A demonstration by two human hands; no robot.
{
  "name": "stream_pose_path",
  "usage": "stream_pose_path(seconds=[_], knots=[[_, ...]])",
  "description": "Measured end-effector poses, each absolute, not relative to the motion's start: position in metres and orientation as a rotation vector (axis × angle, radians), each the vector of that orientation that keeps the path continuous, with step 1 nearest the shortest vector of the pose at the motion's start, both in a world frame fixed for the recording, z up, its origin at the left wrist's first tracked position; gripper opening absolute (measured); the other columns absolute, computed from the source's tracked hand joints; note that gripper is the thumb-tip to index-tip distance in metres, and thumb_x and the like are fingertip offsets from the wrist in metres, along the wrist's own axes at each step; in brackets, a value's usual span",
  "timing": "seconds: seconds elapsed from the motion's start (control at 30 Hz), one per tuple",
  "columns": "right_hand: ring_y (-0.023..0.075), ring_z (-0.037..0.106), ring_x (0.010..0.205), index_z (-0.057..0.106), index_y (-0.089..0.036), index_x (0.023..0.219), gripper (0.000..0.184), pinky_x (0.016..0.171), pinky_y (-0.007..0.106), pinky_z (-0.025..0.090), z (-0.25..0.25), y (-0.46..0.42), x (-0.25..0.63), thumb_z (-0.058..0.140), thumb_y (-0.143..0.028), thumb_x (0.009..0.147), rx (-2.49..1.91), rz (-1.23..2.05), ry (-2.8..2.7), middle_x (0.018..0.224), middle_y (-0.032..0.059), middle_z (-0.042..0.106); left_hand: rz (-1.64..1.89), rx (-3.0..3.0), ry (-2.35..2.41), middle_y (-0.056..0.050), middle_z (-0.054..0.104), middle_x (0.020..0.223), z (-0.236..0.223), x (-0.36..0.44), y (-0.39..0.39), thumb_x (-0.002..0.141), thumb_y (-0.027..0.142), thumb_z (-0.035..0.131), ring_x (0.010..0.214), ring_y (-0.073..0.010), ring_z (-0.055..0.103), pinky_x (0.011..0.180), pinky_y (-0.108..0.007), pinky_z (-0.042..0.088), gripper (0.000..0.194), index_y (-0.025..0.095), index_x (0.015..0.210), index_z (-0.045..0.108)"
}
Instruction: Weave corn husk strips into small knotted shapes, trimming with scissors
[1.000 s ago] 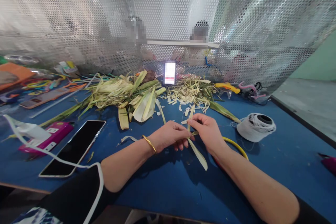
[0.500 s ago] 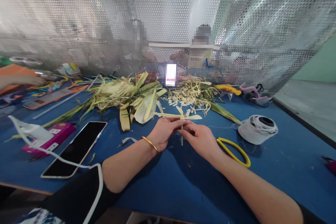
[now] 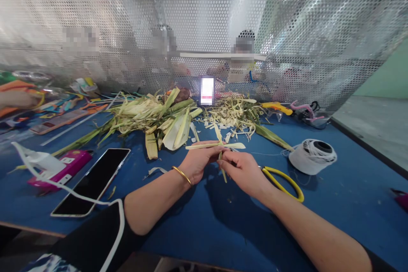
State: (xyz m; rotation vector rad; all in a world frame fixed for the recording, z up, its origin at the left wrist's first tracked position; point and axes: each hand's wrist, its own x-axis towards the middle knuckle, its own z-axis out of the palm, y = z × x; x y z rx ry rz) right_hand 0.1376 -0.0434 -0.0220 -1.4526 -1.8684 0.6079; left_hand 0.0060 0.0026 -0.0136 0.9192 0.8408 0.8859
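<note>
Two pale green leaf strips (image 3: 235, 146) cross each other above the blue table (image 3: 191, 225), one lying sideways and one running away from me. My left hand (image 3: 198, 160), with a gold bangle at the wrist, pinches them near the crossing. From the other side my right hand (image 3: 245, 172) has its fingers closed on the near end of the upright strip, whose tip hangs below. My fingertips partly hide the crossing. Scissors (image 3: 288, 183) with yellow handles lie beside and partly under my right hand.
A heap of green leaves (image 3: 140, 112) and a pile of shredded bits (image 3: 234, 110) lie beyond my hands. The white thread spool (image 3: 307, 157) stands right. A phone (image 3: 92, 180), magenta power strip (image 3: 62, 168) and white cable lie left. Another person's hand (image 3: 22, 98) is far left.
The crossed strips have turned, so the wide one now lies sideways. Both hands came together around the crossing, uncovering the scissors' handles. Another person's hand appeared at far left.
</note>
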Motion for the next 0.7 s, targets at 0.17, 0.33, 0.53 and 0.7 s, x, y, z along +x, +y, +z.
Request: stream_pose_path(seconds=[0.17, 0.33, 0.53, 0.7], knots=[[0.0113, 0.040, 0.051, 0.040, -0.020, 0.054, 0.031, 0.050, 0.023, 0.029, -0.023, -0.045, 0.136, 0.047, -0.029, 0.083, -1.441, 0.488, -1.943, 0.052, -0.0039, 0.044, 0.878, 0.888, 0.864, -0.005, 0.070, 0.076, -0.013, 0.005, 0.004, 0.064, 0.017, 0.074, 0.069, -0.0126, 0.062, 0.065, -0.023, 0.048, 0.014, 0.014, 0.078, 0.071], [0.0158, 0.052, 0.064, 0.060, -0.020, 0.073, 0.027, 0.060, 0.027, 0.034, -0.017, -0.047, 0.143, 0.043, -0.031, 0.091, -1.451, -0.054, -2.022, 0.072, 0.0035, 0.063, 0.858, 0.883, 0.859, -0.004, 0.069, 0.072, -0.010, 0.001, 0.009, 0.071, 0.017, 0.069, 0.068, -0.0125, 0.062, 0.066, -0.024, 0.049, 0.012, 0.013, 0.083, 0.070], [0.0237, 0.058, 0.085, 0.063, -0.019, 0.096, 0.024, 0.078, 0.035, 0.038, -0.014, -0.034, 0.162, 0.048, -0.036, 0.090, -1.585, -0.264, -1.951, 0.089, 0.0096, 0.067, 0.746, 0.999, 0.817, 0.000, 0.058, 0.061, -0.008, -0.003, 0.014, 0.076, 0.029, 0.065, 0.056, -0.0094, 0.056, 0.058, -0.023, 0.045, 0.017, 0.013, 0.081, 0.068], [0.0155, 0.053, 0.059, 0.059, -0.022, 0.076, 0.021, 0.057, 0.025, 0.035, -0.021, -0.032, 0.156, 0.047, -0.035, 0.087, -1.625, 0.315, -1.972, 0.062, -0.0009, 0.061, 0.757, 1.118, 0.913, 0.003, 0.052, 0.057, -0.012, -0.001, 0.012, 0.068, 0.040, 0.072, 0.050, -0.0071, 0.047, 0.049, -0.020, 0.038, 0.028, 0.014, 0.075, 0.064]])
